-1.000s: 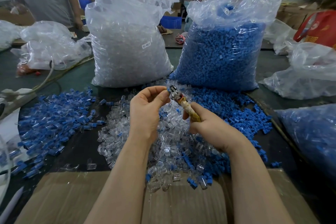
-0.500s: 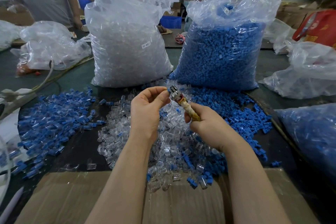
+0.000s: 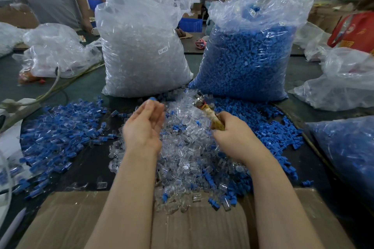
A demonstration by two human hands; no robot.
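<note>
Your right hand (image 3: 232,137) clenches the metal-tipped tool with a yellowish taped handle (image 3: 206,109), its tip slanting toward 11 o'clock over the heap of clear plastic shells (image 3: 188,147), while at its 9 o'clock your blurred left hand (image 3: 143,127) shows a small blue plastic cap (image 3: 152,99) by the fingertips, whether pinched I cannot tell.

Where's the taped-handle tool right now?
Head view, right of centre: the right hand grips the tool over the clear-piece pile, just in front of the blue bag.
</note>
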